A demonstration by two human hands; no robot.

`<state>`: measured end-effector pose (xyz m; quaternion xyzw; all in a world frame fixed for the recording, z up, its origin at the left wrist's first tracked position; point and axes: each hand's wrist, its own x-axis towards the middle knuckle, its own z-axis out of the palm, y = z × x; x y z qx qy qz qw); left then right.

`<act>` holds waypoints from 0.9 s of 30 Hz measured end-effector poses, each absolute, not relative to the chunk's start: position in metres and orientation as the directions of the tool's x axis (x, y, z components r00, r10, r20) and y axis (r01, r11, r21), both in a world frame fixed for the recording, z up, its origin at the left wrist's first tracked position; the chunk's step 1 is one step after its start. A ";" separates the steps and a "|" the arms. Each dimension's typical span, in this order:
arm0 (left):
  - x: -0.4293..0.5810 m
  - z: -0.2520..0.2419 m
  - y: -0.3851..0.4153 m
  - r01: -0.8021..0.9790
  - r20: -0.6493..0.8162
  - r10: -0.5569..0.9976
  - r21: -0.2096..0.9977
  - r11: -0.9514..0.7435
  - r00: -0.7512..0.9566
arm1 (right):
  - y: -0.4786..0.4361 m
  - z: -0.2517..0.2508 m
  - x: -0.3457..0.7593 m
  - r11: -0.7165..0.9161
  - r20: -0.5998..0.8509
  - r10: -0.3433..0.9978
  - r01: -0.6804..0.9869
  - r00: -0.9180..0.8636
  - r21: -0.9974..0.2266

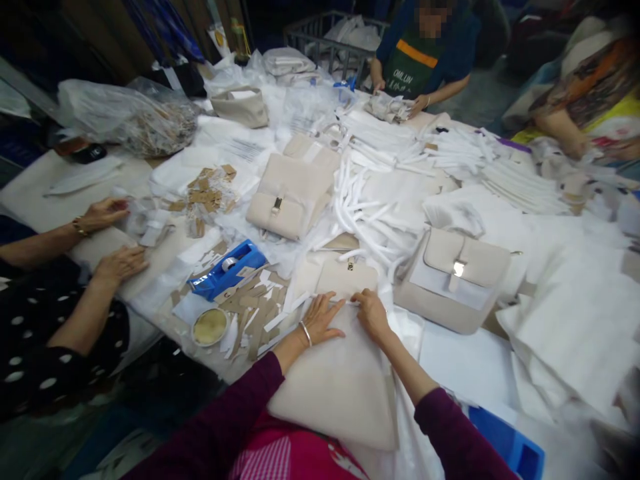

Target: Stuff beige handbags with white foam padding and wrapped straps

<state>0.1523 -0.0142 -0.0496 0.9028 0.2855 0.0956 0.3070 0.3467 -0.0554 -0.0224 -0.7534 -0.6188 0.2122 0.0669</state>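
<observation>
A beige bag point(340, 387) lies on the table edge in front of me, its lower part reaching toward my lap. Its flap with a small gold clasp point(351, 265) points away from me. My left hand point(323, 320), with a silver bangle at the wrist, rests on the bag with its fingers spread. Bent fingers of my right hand point(371, 315) pinch the bag along the seam just below the flap. The fingertips are partly hidden. A second beige bag point(455, 283) with a metal clasp stands to the right.
Left of my bag are a blue tape dispenser point(227, 270), paper strips point(257, 307) and a round tub point(210, 327). Another beige bag point(290, 193) and white tubes point(350, 200) lie beyond. A co-worker's hands point(120, 260) work at left; two other people are across the table.
</observation>
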 end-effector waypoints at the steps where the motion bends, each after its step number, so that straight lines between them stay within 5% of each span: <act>1: 0.152 -0.050 -0.014 0.457 -0.004 0.577 0.613 -0.644 0.817 | -0.056 -0.023 0.346 -0.212 -0.235 0.963 0.910 0.132 -0.357; 27: 0.152 -0.034 -0.021 0.558 -0.067 0.641 0.566 -0.607 0.765 | -0.066 -0.027 0.342 -0.041 -0.172 0.984 0.877 -0.048 -0.479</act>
